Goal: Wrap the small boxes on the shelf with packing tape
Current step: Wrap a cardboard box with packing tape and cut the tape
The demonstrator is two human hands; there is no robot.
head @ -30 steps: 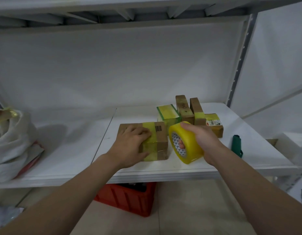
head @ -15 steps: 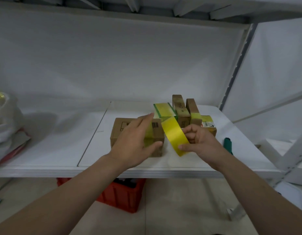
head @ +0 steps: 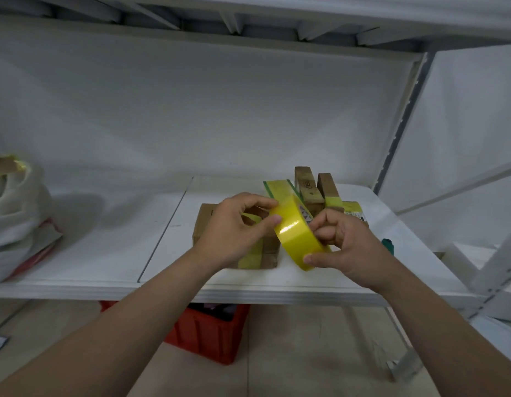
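A yellow roll of packing tape point(head: 298, 234) is held up in front of a brown cardboard box point(head: 204, 224) that has a band of yellow tape around it. My right hand point(head: 344, 247) grips the roll from the right, thumb on its lower rim. My left hand point(head: 237, 227) pinches the roll's upper left edge between thumb and fingertips, above the box. Behind stand several small boxes point(head: 308, 187), some with yellow tape, among them a green-edged one point(head: 277, 189). All sit on the white shelf point(head: 105, 253).
A white bag point(head: 16, 213) lies at the shelf's left end. A dark green object point(head: 388, 245) lies on the shelf right of my right hand. A red crate point(head: 211, 330) stands on the floor below. A metal upright point(head: 403, 121) bounds the shelf on the right.
My left hand lifted off the box and now pinches the tape roll's edge. My right hand turned the roll and raised it slightly toward the left hand.
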